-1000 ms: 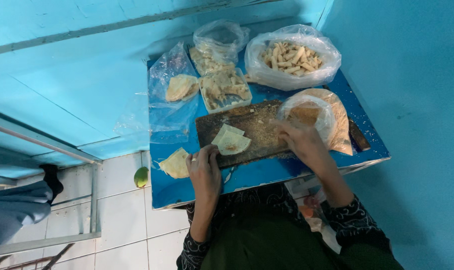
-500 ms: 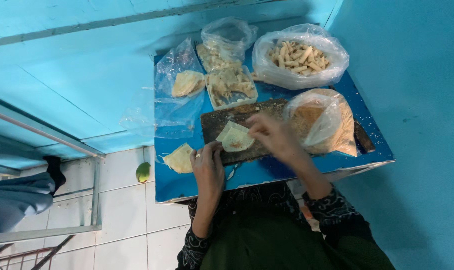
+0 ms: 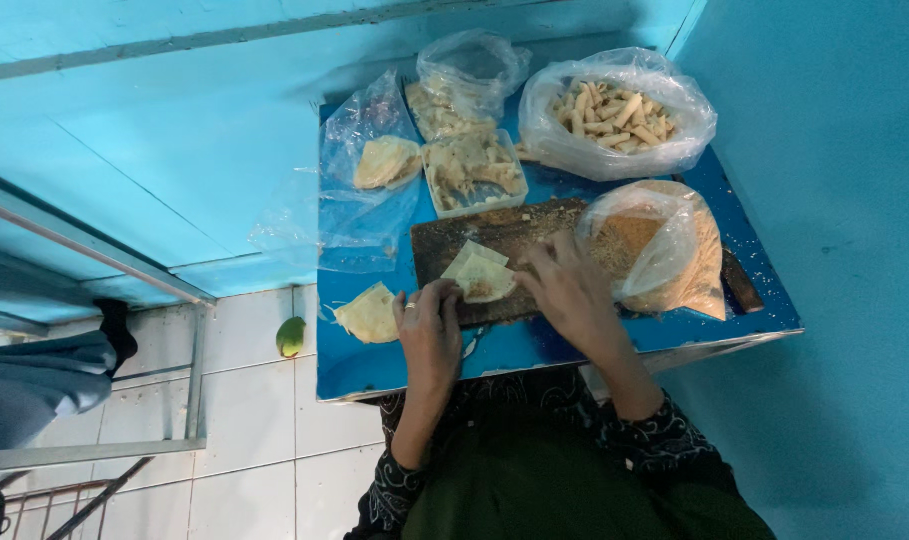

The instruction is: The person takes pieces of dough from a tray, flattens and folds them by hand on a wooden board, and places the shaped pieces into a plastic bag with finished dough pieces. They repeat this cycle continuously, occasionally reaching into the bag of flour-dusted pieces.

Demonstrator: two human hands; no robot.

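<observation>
Seen from above: a blue table (image 3: 574,345) pushed into a corner of turquoise walls, white floor tiles to its left with a small green fruit (image 3: 290,336) lying on them. On the table, largest first: a clear bag of pale rolled pieces (image 3: 614,115) at the far right; a clear bag of brown crumbs (image 3: 664,245) just nearer, resting partly on the dark wooden board (image 3: 494,235) at the middle; a smaller knotted bag (image 3: 464,75) at the far middle; a clear tray of folded pieces (image 3: 474,172) touching the board's far edge; a flat plastic bag with round wrappers (image 3: 384,165) to the left. Near the table's left front, a loose stack of wrappers (image 3: 367,315). On the board's near side, a pale folded wrapper (image 3: 482,275), lying flat between both hands. Left hand (image 3: 429,325) with a ring, fingers curled and pressed down at the wrapper's near-left edge. Right hand (image 3: 569,290) at the wrapper's right edge, fingers (image 3: 534,262) bent and close together, touching the fold; whether pinching or only pressing cannot be told. Dark patterned sleeves below.
</observation>
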